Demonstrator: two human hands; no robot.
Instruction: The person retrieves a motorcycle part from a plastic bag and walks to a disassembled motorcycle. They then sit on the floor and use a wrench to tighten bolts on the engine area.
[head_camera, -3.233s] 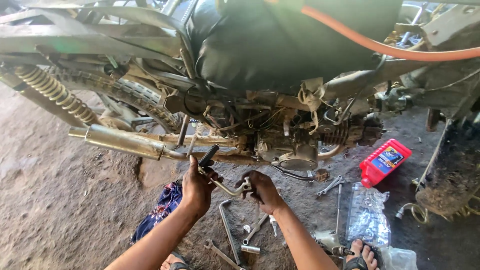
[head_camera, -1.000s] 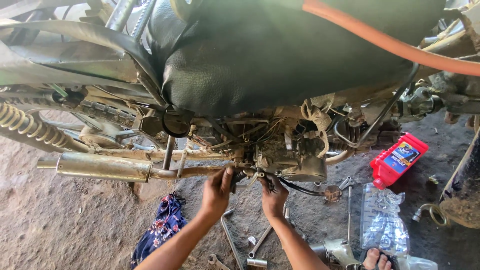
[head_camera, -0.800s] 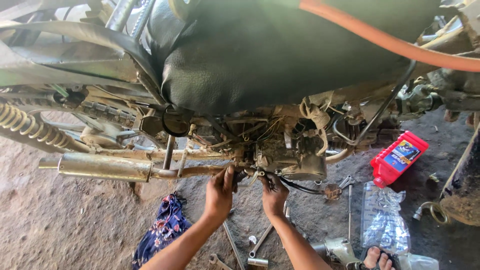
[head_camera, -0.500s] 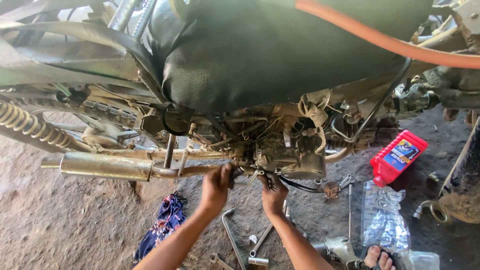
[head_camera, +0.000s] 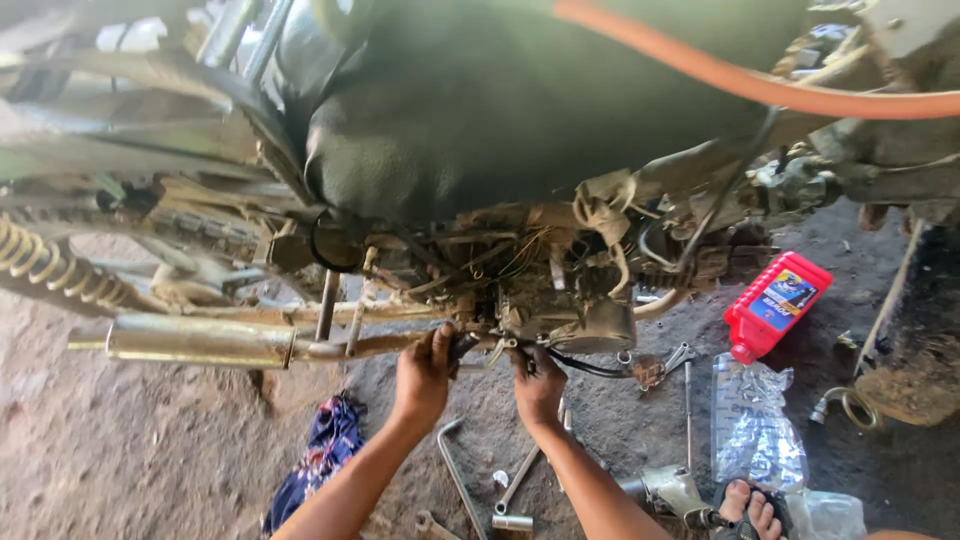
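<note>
A dirty motorcycle fills the head view, its dark seat cover at the top and its engine in the middle. My left hand grips a bent metal lever with a dark rubber end at the engine's lower side, just right of the exhaust pipe. My right hand is closed on the same metal part where it meets the engine. The joint itself is hidden behind my fingers.
Socket wrenches and loose tools lie on the dirt under my arms. A blue rag is at the left. A red oil bottle, a clear plastic bag and toes sit at the right.
About three seconds ago both hands held the lever free, low above the ground. Both hands have since lifted it to the engine's underside, and the camera has moved closer. In the last second little moves.
</note>
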